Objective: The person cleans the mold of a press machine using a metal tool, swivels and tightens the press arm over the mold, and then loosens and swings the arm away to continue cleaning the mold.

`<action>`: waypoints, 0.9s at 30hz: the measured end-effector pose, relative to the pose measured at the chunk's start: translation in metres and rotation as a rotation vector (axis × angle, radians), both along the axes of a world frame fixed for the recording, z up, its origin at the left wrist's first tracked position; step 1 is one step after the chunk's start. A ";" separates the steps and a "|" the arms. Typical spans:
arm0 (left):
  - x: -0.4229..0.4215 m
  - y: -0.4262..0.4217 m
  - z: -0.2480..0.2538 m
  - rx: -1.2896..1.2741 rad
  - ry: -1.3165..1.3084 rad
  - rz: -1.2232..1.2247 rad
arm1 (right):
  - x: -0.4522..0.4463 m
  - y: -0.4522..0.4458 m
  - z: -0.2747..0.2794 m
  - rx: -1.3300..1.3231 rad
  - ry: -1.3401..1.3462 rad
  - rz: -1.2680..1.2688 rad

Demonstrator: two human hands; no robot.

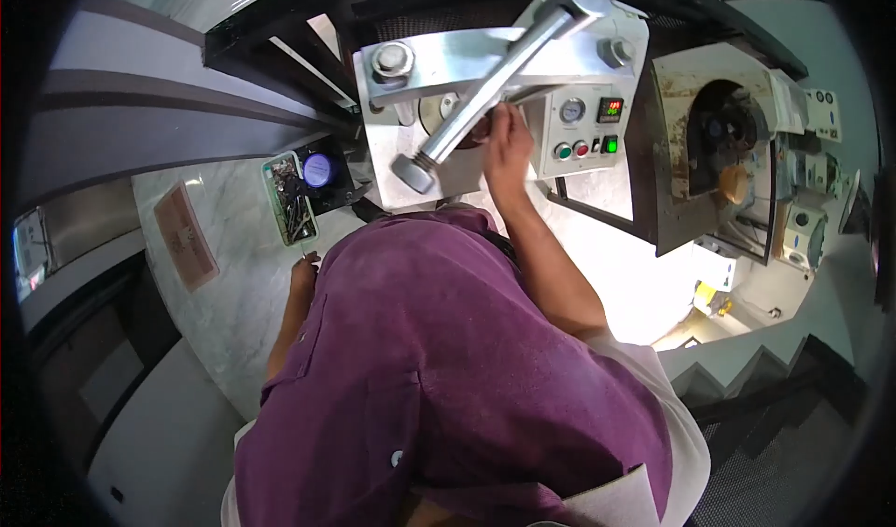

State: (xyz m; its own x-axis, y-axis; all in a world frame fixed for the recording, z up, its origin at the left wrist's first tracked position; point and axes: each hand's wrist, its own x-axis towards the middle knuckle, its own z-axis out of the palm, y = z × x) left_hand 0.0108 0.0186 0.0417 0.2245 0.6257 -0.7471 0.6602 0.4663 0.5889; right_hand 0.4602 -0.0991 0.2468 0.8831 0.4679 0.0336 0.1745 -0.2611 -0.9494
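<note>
Steel bar (495,86) slants over the white machine (397,174), its long axis running lower left to upper right, while the left hand (303,273) curls its fingers near the green tray (271,191) on the bench (224,214), any hold unclear, and the right hand (509,151) bunches its fingers by the bar's middle, their grip hidden.

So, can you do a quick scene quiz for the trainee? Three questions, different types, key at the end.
1. True or false: the left hand is nearer the green-rimmed tray than the control buttons.
2. The right hand is closest to: A) the yellow item; B) the pink tray; C) the long metal bar.
3. Fill in: the lit green switch sits ____ (above/below) the digital display.

Key: 1 true; 2 C; 3 below.
</note>
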 end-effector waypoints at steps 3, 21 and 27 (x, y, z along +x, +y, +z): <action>0.035 0.023 0.036 -0.185 0.060 0.305 | -0.001 0.002 0.013 0.143 0.139 -0.061; 0.016 0.024 -0.041 0.306 0.252 -0.733 | 0.005 -0.002 0.010 -0.111 -0.017 0.086; 0.001 0.023 -0.017 0.069 0.034 -0.200 | 0.029 0.011 -0.012 -0.200 -0.202 0.128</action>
